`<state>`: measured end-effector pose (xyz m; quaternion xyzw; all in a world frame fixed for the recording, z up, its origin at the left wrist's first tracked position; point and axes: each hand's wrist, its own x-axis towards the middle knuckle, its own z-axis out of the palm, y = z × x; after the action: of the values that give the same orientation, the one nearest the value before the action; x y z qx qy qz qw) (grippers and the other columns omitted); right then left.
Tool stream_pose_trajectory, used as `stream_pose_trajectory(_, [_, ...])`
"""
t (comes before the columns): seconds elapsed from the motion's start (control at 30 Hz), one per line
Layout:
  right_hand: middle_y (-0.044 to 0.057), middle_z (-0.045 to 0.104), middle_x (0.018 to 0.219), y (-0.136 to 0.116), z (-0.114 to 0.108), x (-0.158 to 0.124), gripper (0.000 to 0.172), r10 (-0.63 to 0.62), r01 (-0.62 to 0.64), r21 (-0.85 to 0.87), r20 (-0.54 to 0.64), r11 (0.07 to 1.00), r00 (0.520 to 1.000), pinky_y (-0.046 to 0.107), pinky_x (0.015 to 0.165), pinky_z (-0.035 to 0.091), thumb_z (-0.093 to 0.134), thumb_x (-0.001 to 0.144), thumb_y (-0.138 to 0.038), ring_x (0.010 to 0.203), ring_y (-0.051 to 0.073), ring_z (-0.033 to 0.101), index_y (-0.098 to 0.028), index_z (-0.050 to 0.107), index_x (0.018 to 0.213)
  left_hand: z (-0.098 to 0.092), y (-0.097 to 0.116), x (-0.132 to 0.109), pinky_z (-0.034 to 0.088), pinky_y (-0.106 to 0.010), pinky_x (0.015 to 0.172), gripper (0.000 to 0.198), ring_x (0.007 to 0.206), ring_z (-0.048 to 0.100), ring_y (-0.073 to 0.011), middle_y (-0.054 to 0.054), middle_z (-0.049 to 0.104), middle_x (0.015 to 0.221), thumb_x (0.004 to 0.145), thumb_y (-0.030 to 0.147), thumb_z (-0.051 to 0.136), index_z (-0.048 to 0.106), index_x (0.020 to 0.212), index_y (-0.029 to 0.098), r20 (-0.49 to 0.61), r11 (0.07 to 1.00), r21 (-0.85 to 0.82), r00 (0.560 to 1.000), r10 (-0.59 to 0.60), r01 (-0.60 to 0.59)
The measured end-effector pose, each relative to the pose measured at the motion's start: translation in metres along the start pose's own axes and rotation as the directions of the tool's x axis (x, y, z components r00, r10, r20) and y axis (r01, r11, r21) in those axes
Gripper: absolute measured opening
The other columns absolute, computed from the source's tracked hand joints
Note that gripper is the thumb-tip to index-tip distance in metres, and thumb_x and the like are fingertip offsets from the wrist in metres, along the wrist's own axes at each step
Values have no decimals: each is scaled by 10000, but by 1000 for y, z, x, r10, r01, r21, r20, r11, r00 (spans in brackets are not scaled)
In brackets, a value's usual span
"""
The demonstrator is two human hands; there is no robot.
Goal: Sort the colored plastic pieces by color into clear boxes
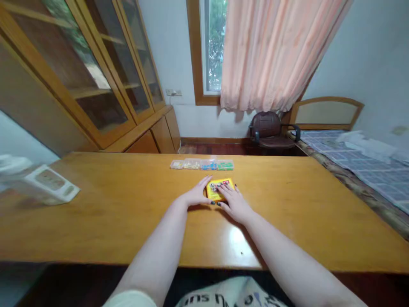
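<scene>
A flat yellow box (212, 195) with dark lettering and a small red label lies on the wooden table in front of me. My left hand (194, 196) is curved along its left side, with the fingers at the far left corner and the thumb at the near edge. Across the top and right side of the box rests my right hand (237, 206), its thumb by the near edge close to the left thumb. The right fingers cover part of the printed lid. What is inside the box is hidden.
Beyond the box, a row of small clear plastic cases (209, 165) holds white, blue and green pieces. A transparent container with a white label (51, 184) is at the table's left. A brown chair (270, 128) and a bed (358, 157) stand past the wooden table (287, 200).
</scene>
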<state>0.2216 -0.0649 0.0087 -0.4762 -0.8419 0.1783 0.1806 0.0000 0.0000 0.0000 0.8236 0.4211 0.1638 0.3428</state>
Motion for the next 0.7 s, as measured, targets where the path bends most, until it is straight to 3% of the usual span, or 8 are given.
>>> stream_pose_trajectory(0.13, [129,277,1513,12,-4,-1,706,71,-67,58,-66,996,995,468,1146,162,592,818,-375,1410,248,208,-184,327,1444,8,9,-4,149,-488,1160,1250,1427,80,-329,-126,70,1560,487,446,831,114,1489,233,5,997,74,1000,-20,20])
stream_pose_trajectory(0.27, [185,322,1480,21,-4,0,825,212,-199,107,-124,974,969,502,1133,183,674,736,-349,1388,304,249,-125,313,1443,4,16,-9,186,-444,1163,1082,1417,157,-307,-122,142,1548,549,353,793,236,1465,212,7,997,71,1000,-28,27])
stream_pose_trajectory(0.5, [172,409,1430,25,0,2,733,236,-202,227,-134,953,962,466,1109,272,668,738,-300,1336,299,356,-129,396,1397,1,10,-11,200,-445,1162,938,1404,207,-312,-119,202,1532,600,338,750,332,1431,212,-33,1000,-9,999,-10,10])
stream_pose_trajectory(0.7, [120,453,1409,30,3,5,676,361,-223,480,-217,848,907,453,1094,329,641,766,-301,1286,268,438,-202,400,1390,1,1,-4,249,-462,1136,778,1347,334,-304,-133,371,1456,689,456,706,428,1365,190,-159,965,-263,987,-33,-10])
